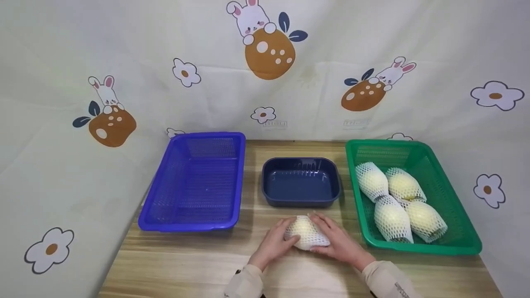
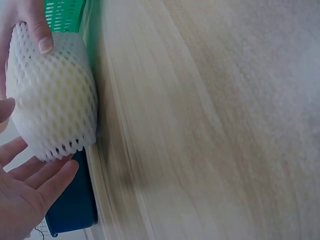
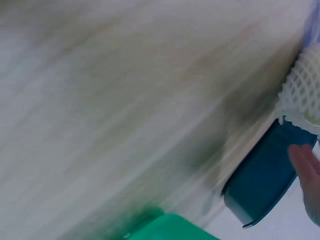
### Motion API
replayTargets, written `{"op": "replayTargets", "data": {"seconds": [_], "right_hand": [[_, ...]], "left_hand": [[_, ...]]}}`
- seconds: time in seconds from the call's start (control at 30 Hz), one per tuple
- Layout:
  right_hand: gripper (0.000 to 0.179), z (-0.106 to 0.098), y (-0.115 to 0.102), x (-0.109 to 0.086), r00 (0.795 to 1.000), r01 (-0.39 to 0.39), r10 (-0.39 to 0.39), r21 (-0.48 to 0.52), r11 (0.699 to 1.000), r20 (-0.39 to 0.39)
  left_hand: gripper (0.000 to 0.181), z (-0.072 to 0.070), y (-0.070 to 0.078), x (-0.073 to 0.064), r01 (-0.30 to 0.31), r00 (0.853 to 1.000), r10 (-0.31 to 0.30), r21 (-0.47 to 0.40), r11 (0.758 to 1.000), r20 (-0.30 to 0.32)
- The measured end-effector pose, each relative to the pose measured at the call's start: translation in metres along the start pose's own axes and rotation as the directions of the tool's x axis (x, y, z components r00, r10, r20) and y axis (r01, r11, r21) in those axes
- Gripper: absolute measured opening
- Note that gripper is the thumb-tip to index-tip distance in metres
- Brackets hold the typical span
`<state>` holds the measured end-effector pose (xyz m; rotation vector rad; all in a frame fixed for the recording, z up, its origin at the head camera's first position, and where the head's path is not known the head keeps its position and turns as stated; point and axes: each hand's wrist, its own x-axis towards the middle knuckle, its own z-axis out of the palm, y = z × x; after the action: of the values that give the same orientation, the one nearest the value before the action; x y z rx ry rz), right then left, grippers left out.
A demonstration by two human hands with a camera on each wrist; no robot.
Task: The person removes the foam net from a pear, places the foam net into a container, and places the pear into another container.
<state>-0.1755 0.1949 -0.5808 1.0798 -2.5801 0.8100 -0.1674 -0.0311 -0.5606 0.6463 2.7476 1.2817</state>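
A pale yellow round fruit in a white foam net (image 1: 305, 234) is between my two hands above the wooden table, in front of the navy dish. My left hand (image 1: 275, 242) holds its left end, thumb in front and fingers behind; the left wrist view shows these fingers (image 2: 50, 185) at the net's fringed end. My right hand (image 1: 341, 244) grips the other end, its thumb (image 2: 44, 42) pressed on the netting. In the right wrist view the netted fruit (image 3: 306, 90) and part of the right hand (image 3: 309, 182) show at the right edge, the hand blurred.
The navy dish (image 1: 301, 203) stands behind the hands with nothing in it. A blue basket (image 1: 190, 227) at left holds nothing visible. The green basket (image 1: 422, 247) at right contains several netted fruits (image 1: 391, 217). A printed curtain (image 1: 314, 99) hangs behind the table (image 1: 178, 265).
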Motion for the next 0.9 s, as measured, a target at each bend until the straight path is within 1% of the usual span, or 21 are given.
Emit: {"op": "replayTargets", "data": {"seconds": [0.07, 0.13, 0.2, 0.23, 0.33, 0.37, 0.47, 0.53, 0.6, 0.63, 0.77, 0.83, 0.9], "right_hand": [[0.077, 0.002, 0.000, 0.001, 0.998, -0.017, 0.015, 0.036, 0.999, 0.061], [0.074, 0.002, 0.000, 0.001, 0.997, -0.007, 0.002, 0.062, 0.998, 0.075], [0.070, 0.002, 0.001, 0.000, 0.999, 0.026, -0.029, 0.071, 0.997, 0.042], [0.069, 0.002, 0.001, -0.001, 0.999, 0.045, -0.046, 0.076, 0.996, 0.020], [0.063, 0.002, 0.004, -0.002, 0.994, 0.096, -0.092, 0.077, 0.992, -0.052], [0.061, 0.002, 0.004, -0.003, 0.992, 0.112, -0.107, 0.080, 0.990, -0.071], [0.053, 0.002, 0.006, -0.004, 0.986, 0.137, -0.127, 0.081, 0.987, -0.109], [0.050, 0.001, 0.006, -0.005, 0.986, 0.129, -0.119, 0.088, 0.988, -0.115], [0.051, 0.001, 0.005, -0.006, 0.987, 0.121, -0.112, 0.074, 0.990, -0.116], [0.054, 0.002, 0.005, -0.006, 0.988, 0.115, -0.108, 0.064, 0.991, -0.109], [0.067, 0.003, 0.002, -0.005, 0.993, 0.096, -0.093, 0.032, 0.995, -0.070], [0.069, 0.003, 0.000, -0.004, 0.994, 0.089, -0.087, 0.030, 0.996, -0.061], [0.067, 0.004, 0.000, -0.003, 0.994, 0.086, -0.084, 0.040, 0.995, -0.068]], "left_hand": [[0.050, 0.000, 0.000, 0.000, 0.001, 1.000, -0.001, 0.005, 1.000, 0.003], [0.050, 0.001, -0.001, 0.000, 0.011, 1.000, -0.011, -0.012, 1.000, 0.005], [0.049, 0.001, -0.003, 0.000, 0.029, 1.000, -0.029, -0.050, 0.998, 0.002], [0.048, 0.001, -0.004, 0.001, 0.043, 0.999, -0.043, -0.087, 0.995, 0.001], [0.040, 0.001, -0.009, 0.002, 0.092, 0.995, -0.098, -0.193, 0.977, -0.024], [0.036, 0.001, -0.010, 0.003, 0.106, 0.993, -0.116, -0.225, 0.969, -0.034], [0.025, 0.000, -0.015, 0.006, 0.144, 0.985, -0.169, -0.353, 0.924, -0.041], [0.022, 0.001, -0.017, 0.007, 0.159, 0.982, -0.188, -0.418, 0.894, -0.028], [0.022, 0.001, -0.018, 0.007, 0.169, 0.981, -0.196, -0.480, 0.861, -0.006], [0.022, 0.002, -0.019, 0.007, 0.171, 0.981, -0.195, -0.488, 0.856, 0.002], [0.027, 0.001, -0.018, 0.006, 0.167, 0.984, -0.175, -0.430, 0.887, 0.022], [0.031, 0.001, -0.019, 0.006, 0.149, 0.988, -0.148, -0.394, 0.907, 0.034], [0.036, 0.001, -0.019, 0.005, 0.114, 0.993, -0.105, -0.343, 0.932, 0.044]]}}
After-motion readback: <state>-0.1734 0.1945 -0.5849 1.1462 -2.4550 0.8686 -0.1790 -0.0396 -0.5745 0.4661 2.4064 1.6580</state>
